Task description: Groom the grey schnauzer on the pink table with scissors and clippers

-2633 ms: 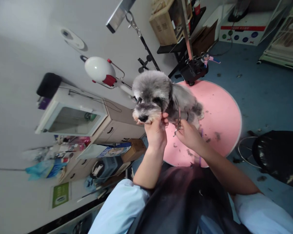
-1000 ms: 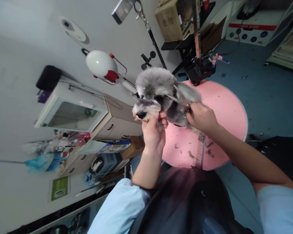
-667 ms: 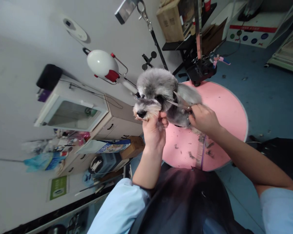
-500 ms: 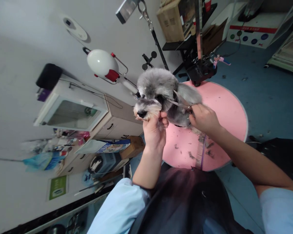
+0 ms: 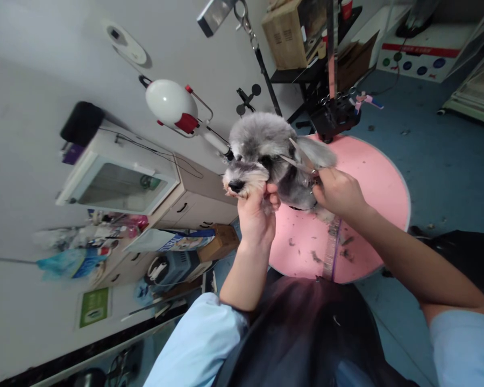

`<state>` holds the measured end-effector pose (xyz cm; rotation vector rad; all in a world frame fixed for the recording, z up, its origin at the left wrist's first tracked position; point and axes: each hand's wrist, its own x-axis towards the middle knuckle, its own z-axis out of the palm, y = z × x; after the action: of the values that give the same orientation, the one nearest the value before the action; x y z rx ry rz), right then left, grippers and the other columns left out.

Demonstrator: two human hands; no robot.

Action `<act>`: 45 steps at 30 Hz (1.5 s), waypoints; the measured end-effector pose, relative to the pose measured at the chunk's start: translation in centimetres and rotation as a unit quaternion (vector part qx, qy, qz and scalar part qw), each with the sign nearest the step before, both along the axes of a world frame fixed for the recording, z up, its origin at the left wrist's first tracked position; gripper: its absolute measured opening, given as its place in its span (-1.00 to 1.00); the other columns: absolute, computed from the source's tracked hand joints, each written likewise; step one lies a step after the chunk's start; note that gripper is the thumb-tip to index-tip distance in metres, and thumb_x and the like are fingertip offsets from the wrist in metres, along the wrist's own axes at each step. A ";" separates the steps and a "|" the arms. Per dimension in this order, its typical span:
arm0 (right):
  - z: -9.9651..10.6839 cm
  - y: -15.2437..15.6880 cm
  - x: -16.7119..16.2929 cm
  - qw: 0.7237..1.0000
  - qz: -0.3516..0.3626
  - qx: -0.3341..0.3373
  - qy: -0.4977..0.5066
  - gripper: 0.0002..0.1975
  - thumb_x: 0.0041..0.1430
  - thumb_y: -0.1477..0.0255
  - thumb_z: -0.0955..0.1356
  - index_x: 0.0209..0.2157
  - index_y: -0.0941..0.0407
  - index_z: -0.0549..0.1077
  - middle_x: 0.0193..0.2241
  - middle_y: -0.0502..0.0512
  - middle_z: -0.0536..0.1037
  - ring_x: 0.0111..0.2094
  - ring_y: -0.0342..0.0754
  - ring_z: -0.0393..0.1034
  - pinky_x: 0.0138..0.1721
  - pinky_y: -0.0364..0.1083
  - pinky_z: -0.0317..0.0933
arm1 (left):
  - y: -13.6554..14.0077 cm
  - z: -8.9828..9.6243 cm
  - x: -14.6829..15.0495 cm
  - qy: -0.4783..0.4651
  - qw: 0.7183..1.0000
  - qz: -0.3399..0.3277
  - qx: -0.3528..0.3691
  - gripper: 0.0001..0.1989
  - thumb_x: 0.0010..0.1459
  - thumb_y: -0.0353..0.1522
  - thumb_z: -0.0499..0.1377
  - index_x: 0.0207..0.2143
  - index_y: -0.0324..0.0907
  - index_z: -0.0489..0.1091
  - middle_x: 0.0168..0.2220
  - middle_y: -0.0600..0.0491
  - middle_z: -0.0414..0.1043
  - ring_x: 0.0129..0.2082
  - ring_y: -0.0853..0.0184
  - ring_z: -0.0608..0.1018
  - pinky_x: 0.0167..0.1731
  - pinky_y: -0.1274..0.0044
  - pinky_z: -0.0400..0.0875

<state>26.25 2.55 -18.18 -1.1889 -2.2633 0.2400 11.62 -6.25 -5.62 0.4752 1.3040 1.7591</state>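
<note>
A grey dog (image 5: 262, 131) with a pale muzzle is on the round pink table (image 5: 379, 183), its head turned to the left of the view. Under its chin, my left hand (image 5: 258, 212) is closed on the muzzle hair, with the fingers curled beside the jaw. My right hand (image 5: 336, 191) grips a pair of scissors (image 5: 300, 163), whose blades stand apart beside the dog's cheek. Part of the handles is hidden by my fingers. Near the table's front edge lies a comb (image 5: 331, 252) with a purple spine, among loose hair clippings (image 5: 315, 257).
A black clamp (image 5: 333, 121) with an upright post stands at the table's far edge. From a metal bar (image 5: 215, 16) a black strap (image 5: 268, 80) hangs behind the dog. The white-and-red lamp (image 5: 171, 105) is at the left, near a cabinet (image 5: 121, 177).
The view has shifted slightly. The scissor blades have tilted a little and remain apart beside the cheek. My left hand still holds the muzzle.
</note>
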 end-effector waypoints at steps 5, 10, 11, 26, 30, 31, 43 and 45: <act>-0.1 0.0 0.1 1.000 0.008 0.003 0.002 -0.84 0.22 0.48 0.28 -0.23 0.18 0.49 -0.33 0.23 0.56 -0.33 0.07 0.37 -0.32 -0.03 0.08 | 0.1 0.1 0.0 -0.006 1.000 0.002 0.002 -0.67 -0.01 -0.32 0.50 -0.44 -0.17 0.37 -0.55 0.16 0.50 -0.65 0.53 0.42 -0.63 0.66 0.20; 0.1 0.0 -0.1 1.000 0.010 0.014 -0.010 -0.82 0.22 0.49 0.27 -0.23 0.19 0.49 -0.35 0.24 0.55 -0.34 0.09 0.36 -0.31 -0.02 0.07 | 0.1 0.1 0.1 -0.009 1.000 0.006 0.003 -0.66 -0.02 -0.31 0.51 -0.44 -0.18 0.37 -0.55 0.16 0.50 -0.65 0.53 0.42 -0.63 0.66 0.19; 0.2 0.0 -0.1 1.000 0.010 0.014 -0.011 -0.82 0.22 0.49 0.26 -0.23 0.19 0.49 -0.35 0.25 0.55 -0.34 0.09 0.36 -0.31 -0.02 0.07 | 0.1 0.1 0.1 -0.008 1.000 0.008 0.001 -0.66 -0.02 -0.31 0.51 -0.44 -0.18 0.37 -0.55 0.16 0.50 -0.65 0.53 0.42 -0.63 0.66 0.19; 1.1 0.4 -0.5 0.999 0.002 0.021 -0.024 -0.82 0.21 0.51 0.26 -0.23 0.21 0.50 -0.35 0.29 0.57 -0.35 0.10 0.36 -0.32 -0.01 0.05 | 0.1 0.1 -0.1 -0.019 1.000 0.006 0.002 -0.68 -0.05 -0.35 0.50 -0.44 -0.16 0.37 -0.54 0.15 0.50 -0.64 0.52 0.41 -0.63 0.66 0.19; 1.7 0.5 -0.7 1.000 -0.002 0.010 -0.025 -0.79 0.23 0.49 0.26 -0.19 0.22 0.50 -0.32 0.30 0.58 -0.35 0.10 0.37 -0.33 -0.02 0.05 | 0.1 0.3 0.0 -0.016 1.000 0.008 -0.004 -0.66 -0.06 -0.34 0.50 -0.46 -0.16 0.35 -0.55 0.16 0.49 -0.65 0.53 0.40 -0.64 0.67 0.18; 1.8 0.5 -0.8 1.000 -0.003 0.007 -0.023 -0.78 0.23 0.49 0.25 -0.18 0.22 0.49 -0.32 0.30 0.58 -0.35 0.09 0.37 -0.33 -0.02 0.04 | 0.1 0.3 0.0 -0.015 1.000 0.008 -0.006 -0.66 -0.06 -0.34 0.50 -0.46 -0.16 0.35 -0.55 0.16 0.49 -0.65 0.53 0.40 -0.64 0.67 0.18; 0.5 0.0 -0.3 1.000 0.005 0.015 -0.008 -0.81 0.23 0.48 0.26 -0.23 0.19 0.50 -0.35 0.24 0.56 -0.35 0.07 0.36 -0.33 -0.03 0.08 | 0.2 0.7 -0.1 -0.023 0.999 0.024 -0.029 -0.70 0.03 -0.33 0.47 -0.46 -0.17 0.37 -0.55 0.16 0.47 -0.64 0.52 0.38 -0.62 0.64 0.17; 0.2 0.0 -0.1 1.000 0.009 0.019 -0.007 -0.81 0.23 0.48 0.26 -0.24 0.18 0.51 -0.36 0.23 0.55 -0.34 0.07 0.35 -0.33 -0.04 0.08 | 0.2 0.8 0.0 -0.025 0.999 0.021 -0.034 -0.69 0.05 -0.33 0.47 -0.46 -0.17 0.36 -0.56 0.16 0.46 -0.65 0.53 0.38 -0.62 0.64 0.17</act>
<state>26.13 2.53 -17.96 -1.1561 -2.2815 0.1951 11.61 -6.03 -4.82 0.3661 1.3426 1.7453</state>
